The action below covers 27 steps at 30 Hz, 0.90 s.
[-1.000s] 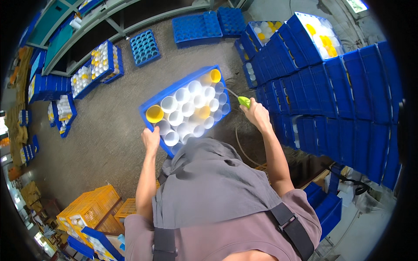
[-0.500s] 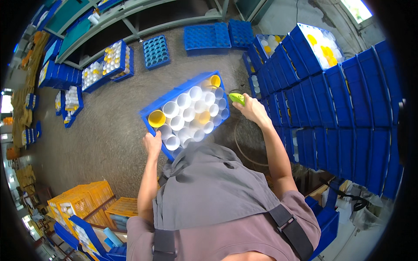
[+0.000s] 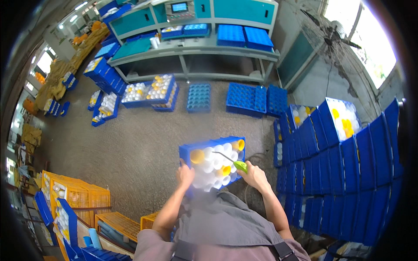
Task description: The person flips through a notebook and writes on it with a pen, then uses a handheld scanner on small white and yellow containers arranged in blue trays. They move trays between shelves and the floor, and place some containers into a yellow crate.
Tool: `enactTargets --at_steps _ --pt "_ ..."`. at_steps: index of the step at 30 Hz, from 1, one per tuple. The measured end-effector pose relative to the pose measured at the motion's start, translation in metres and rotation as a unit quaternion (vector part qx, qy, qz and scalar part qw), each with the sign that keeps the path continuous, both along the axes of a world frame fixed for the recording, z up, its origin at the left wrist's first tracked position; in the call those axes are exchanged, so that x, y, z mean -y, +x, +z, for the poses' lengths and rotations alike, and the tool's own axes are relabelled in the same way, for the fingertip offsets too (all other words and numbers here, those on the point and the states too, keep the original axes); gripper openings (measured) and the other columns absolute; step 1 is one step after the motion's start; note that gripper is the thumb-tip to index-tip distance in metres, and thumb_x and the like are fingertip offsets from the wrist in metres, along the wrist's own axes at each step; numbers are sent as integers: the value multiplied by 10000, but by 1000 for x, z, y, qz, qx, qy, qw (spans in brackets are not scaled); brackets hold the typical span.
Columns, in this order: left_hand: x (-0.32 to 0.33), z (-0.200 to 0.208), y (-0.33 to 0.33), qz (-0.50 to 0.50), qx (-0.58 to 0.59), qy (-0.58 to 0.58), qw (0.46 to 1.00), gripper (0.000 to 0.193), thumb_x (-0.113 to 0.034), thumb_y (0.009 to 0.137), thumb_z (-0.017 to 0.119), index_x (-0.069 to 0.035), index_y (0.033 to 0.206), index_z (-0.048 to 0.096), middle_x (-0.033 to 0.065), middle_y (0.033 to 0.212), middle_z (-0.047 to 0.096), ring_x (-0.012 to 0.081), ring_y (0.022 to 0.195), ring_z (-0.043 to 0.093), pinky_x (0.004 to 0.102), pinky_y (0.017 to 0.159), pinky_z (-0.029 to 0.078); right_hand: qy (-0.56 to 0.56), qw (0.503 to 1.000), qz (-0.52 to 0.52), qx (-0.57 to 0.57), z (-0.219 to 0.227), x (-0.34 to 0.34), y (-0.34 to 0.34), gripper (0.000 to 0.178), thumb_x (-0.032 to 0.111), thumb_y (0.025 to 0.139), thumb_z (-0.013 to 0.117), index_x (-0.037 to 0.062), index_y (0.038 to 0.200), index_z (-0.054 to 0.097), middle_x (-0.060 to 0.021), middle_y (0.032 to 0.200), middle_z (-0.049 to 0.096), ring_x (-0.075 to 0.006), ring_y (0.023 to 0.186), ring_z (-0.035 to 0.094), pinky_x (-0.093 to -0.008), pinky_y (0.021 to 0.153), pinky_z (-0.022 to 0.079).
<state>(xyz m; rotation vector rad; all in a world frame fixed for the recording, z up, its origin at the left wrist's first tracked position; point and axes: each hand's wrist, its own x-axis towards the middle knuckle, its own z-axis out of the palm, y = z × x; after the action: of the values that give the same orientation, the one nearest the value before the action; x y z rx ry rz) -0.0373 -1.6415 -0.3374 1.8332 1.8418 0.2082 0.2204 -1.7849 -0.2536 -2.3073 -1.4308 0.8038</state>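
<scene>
In front of my body is a blue plastic crate, tilted, its open side showing rows of round white tubes and a few yellow tubes. My left hand grips the crate's left side, fingers partly hidden behind the wall. At the crate's right edge my right hand is closed around the green handle of an air blow gun. Its thin bent metal nozzle reaches left over the tubes, the tip near the upper-left yellow one. Blur and my grey apron hide the crate's near edge.
Stacked blue crates form a wall on my right. Yellow crates stand at the lower left. Across the floor are blue trays, filled crates and a long workbench. A hose hangs by my right arm.
The view has tipped up, bringing the workbench into sight and the crate lower in the picture. The nozzle has shifted from the crate's right side leftward over the tubes. Both grips stay.
</scene>
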Motion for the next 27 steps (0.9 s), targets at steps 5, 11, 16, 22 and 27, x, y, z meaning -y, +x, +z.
enactTargets --at_steps 5,11,16,22,27 --pt "-24 -6 0 -41 -23 -22 999 765 -214 820 585 143 1415 262 292 900 669 438 856 666 497 802 530 0 999 10 -31 4 -13 -20 525 434 861 619 -15 1129 577 -289 876 671 -437 842 663 -495 720 530" --pt "-78 -23 -13 -85 -53 -29 995 682 -222 827 574 155 1352 356 272 911 681 394 845 685 461 760 550 -22 1000 -15 -14 8 -69 -60 511 428 855 650 -23 1080 573 -293 866 665 -449 841 657 -494 721 523" --pt "-150 -23 -35 -151 -33 -58 986 663 -226 817 626 159 1306 399 253 854 687 365 809 694 450 724 550 -47 998 -41 -12 2 -139 -102 499 451 861 637 -2 1060 568 -286 838 665 -453 815 655 -510 709 521" --pt "-210 -46 -57 -174 -10 -9 985 771 -224 804 634 235 1327 301 252 781 681 385 733 688 431 672 558 -83 993 -75 34 -1 -195 -133 476 457 857 639 12 1010 567 -269 792 666 -447 787 660 -506 666 532" --pt "-240 -66 -72 -175 18 -80 981 822 -264 804 626 269 1316 267 252 759 678 387 711 689 435 649 560 -175 982 -66 42 6 -206 -166 507 475 852 635 0 1019 574 -271 789 668 -446 780 663 -506 666 534"
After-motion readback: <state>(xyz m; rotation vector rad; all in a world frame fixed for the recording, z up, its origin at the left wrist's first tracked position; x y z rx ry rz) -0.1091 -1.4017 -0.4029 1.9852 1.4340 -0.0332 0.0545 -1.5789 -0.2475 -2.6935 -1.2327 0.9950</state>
